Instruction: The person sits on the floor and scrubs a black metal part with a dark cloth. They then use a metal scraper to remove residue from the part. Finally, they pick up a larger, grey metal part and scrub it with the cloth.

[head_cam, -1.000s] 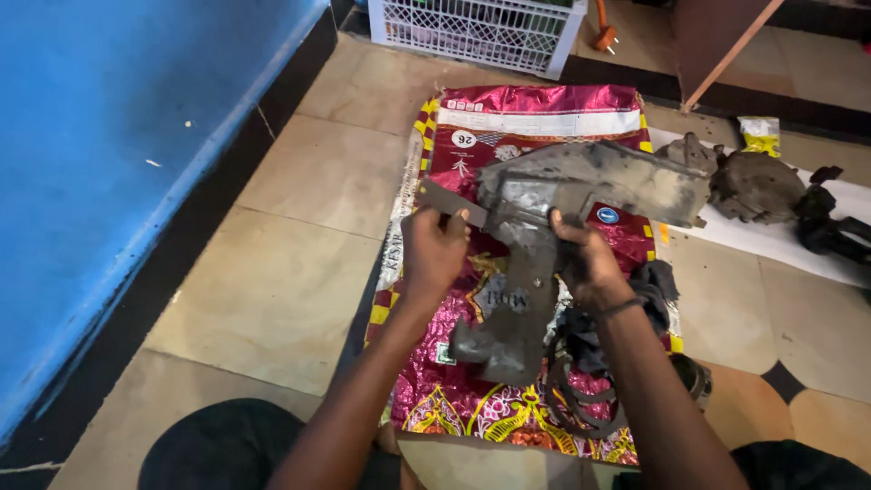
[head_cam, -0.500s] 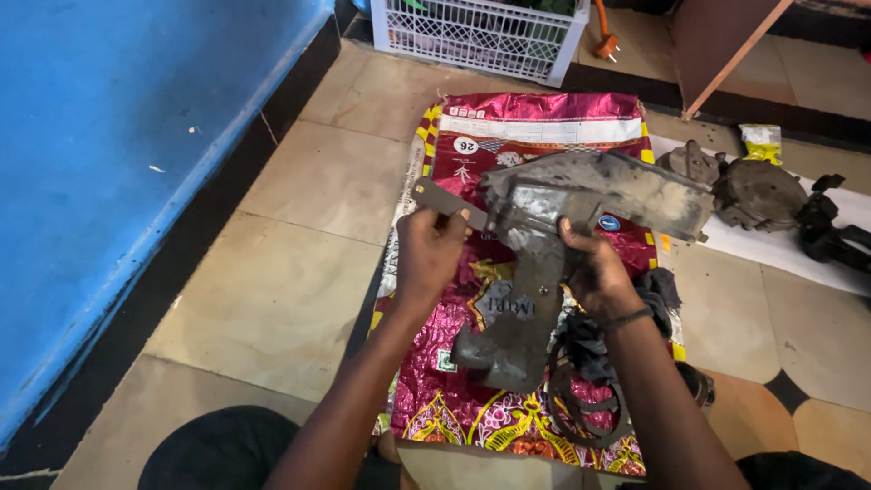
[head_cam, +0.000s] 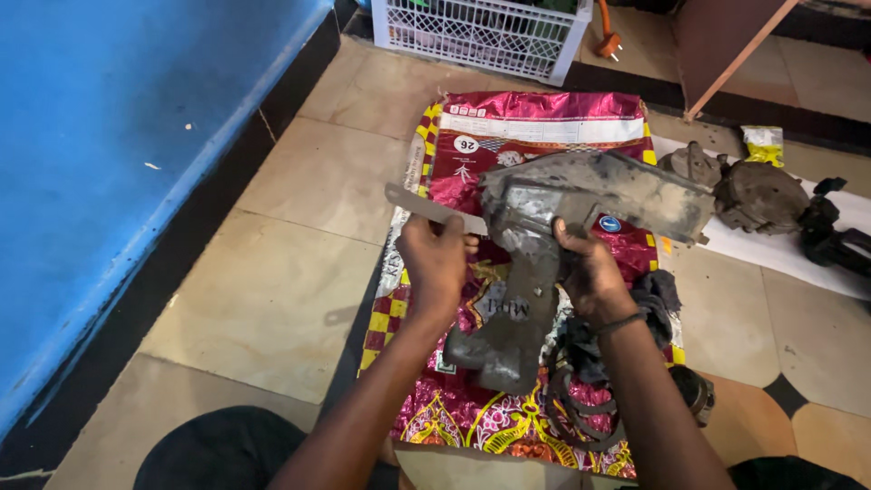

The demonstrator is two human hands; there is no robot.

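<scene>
A large dirty grey metal engine casing (head_cam: 581,204) is held up above a shiny magenta and yellow sack (head_cam: 535,127) spread on the tiled floor. My right hand (head_cam: 590,272) grips the casing from below, near its middle. My left hand (head_cam: 435,259) holds a thin flat grey blade-like tool (head_cam: 426,207) whose tip points left; its other end meets the casing's left edge. The casing's long lower arm (head_cam: 504,331) hangs down toward me.
A white plastic crate (head_cam: 481,32) stands at the back. Greasy round engine parts (head_cam: 753,191) lie on a white sheet at right. Dark belts and rags (head_cam: 590,381) sit on the sack under my right arm. A blue wall (head_cam: 109,136) runs along the left.
The casing has tilted and shifted slightly right and lower in view. My left hand with the flat tool stays at the casing's left edge.
</scene>
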